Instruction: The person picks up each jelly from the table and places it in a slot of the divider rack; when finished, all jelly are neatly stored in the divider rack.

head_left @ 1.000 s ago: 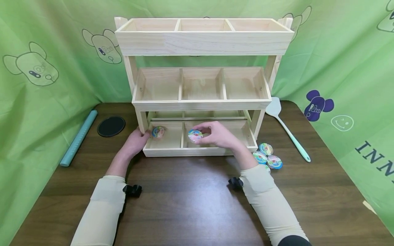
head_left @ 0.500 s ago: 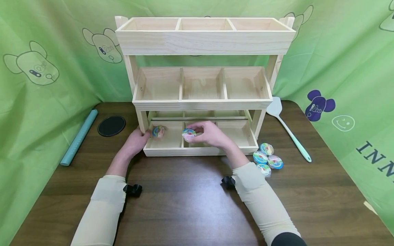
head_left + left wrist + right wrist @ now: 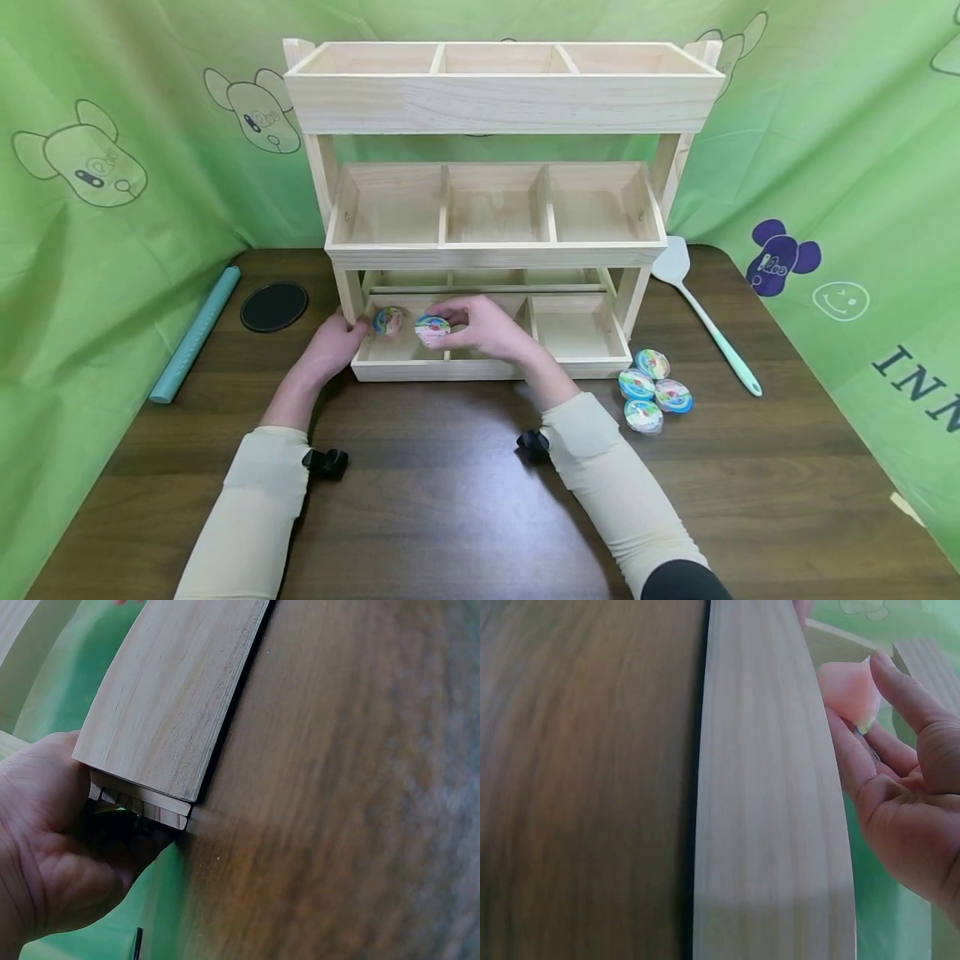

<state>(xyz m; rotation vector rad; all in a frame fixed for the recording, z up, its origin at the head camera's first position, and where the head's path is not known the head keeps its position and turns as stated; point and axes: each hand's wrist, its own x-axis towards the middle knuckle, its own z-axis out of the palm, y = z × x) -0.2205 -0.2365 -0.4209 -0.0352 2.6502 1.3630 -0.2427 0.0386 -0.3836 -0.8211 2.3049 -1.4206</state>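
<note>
Pink cup (image 3: 432, 330) is pinched in the right grip (image 3: 487, 327), forearm (image 3: 618, 492) slanting leftward

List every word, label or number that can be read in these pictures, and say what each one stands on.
"INN": green cloth; last letter cut by the picture's edge.
"ee": purple bear print, after an unclear first letter.
Too small or blurred to read: lettering on the outlined bear prints, the jelly cup in the right hand, and the other jelly cups.

Grn cloth (image 3: 832, 158) reads "INN" (image 3: 926, 388) far R; sm. txt (image 3: 771, 263) unclear.
</note>
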